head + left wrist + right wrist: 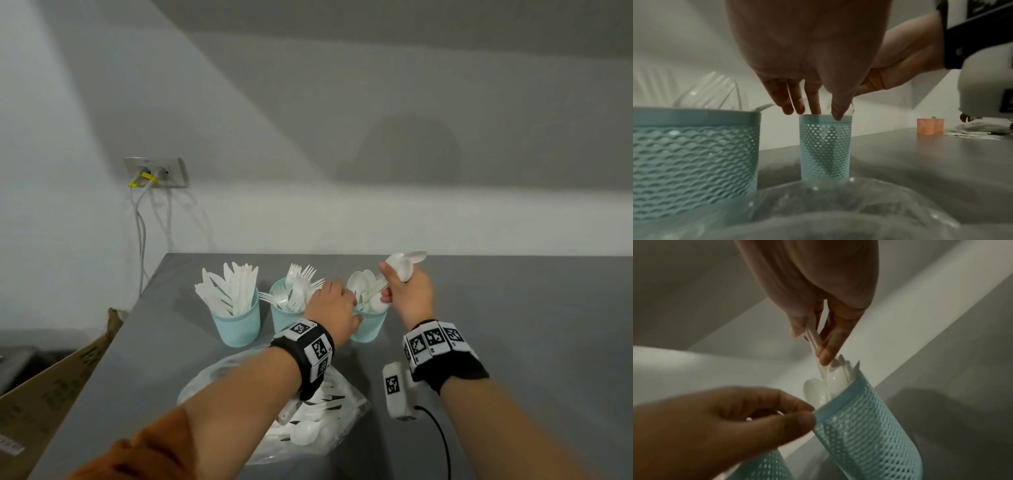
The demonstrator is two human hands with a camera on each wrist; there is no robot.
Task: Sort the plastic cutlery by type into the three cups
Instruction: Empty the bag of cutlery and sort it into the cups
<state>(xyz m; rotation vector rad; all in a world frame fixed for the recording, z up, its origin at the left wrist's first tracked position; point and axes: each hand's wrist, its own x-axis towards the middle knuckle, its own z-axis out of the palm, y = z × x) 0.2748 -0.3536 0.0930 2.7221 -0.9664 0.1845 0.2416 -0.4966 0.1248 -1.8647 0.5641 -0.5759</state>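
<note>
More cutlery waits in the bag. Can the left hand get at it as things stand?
Probably not yet: the left hand pinches the spoon cup rim. The bag, lying open under that forearm, looks unobstructed.

Plain indoor workroom, exact kind unclear; grey table [513,308] against bare white wall [308,137]; cabled wall socket [156,172]; cardboard box [51,394].

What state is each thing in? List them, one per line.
knife cup: upright, full of knives.
fork cup: upright, holding forks.
spoon cup: upright, rim gripped by left hand.
right hand: gripping spoons.
plastic bag: open, cutlery inside.
</note>
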